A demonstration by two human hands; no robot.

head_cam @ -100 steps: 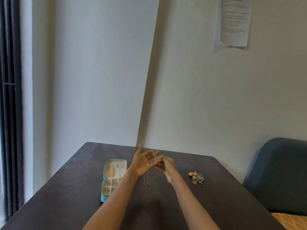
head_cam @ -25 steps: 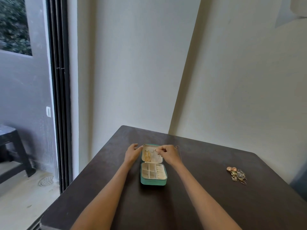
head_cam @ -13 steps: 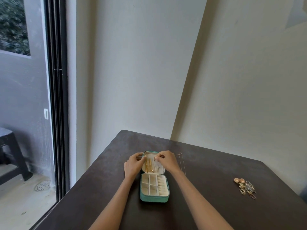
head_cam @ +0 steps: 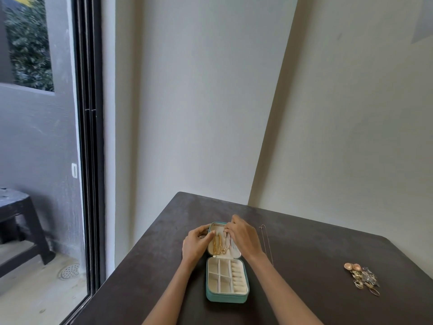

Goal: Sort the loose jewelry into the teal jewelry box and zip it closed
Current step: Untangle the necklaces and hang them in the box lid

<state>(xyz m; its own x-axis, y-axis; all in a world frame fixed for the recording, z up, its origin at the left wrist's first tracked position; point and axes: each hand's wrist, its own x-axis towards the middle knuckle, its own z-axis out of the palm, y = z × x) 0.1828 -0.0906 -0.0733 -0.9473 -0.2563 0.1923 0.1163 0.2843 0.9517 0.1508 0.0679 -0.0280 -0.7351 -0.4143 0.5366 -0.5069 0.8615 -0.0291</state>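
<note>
Dark, matte table (head_cam: pixel 316 266) fills the lower frame, its near edge and right side cut off by the picture border. On it the teal jewelry box (head_cam: pixel 225 297) lies open and flat, lid half away from the person, tray half nearer.

Both forearms enter from the bottom, cut off before the elbows. The left hand (head_cam: pixel 195 245) rests against the left edge of the lid half, fingers curled around its rim; how firmly it grips cannot be told. The right hand (head_cam: pixel 242 238) lies over the right part of the lid half, fingers bent down to the upper area near a pale chain (head_cam: pixel 226 240); the fingertips are hidden behind the knuckles, so whether they pinch the chain cannot be told. That hand also covers much of the lid's right side.

Inside the lid half, 2 gold chains (head_cam: pixel 216 245) hang side by side lengthwise, with the pale one just right of them. The tray half (head_cam: pixel 226 279) shows 4 square compartments on the left and a column of ring rolls on the right; nothing can be made out in them.

A thin necklace (head_cam: pixel 266 242) lies stretched on the table just right of the right wrist, barely visible against the dark surface. Well apart, near the right edge, sits a small heap of loose jewelry (head_cam: pixel 362 277), its pieces too tangled to count.
</note>
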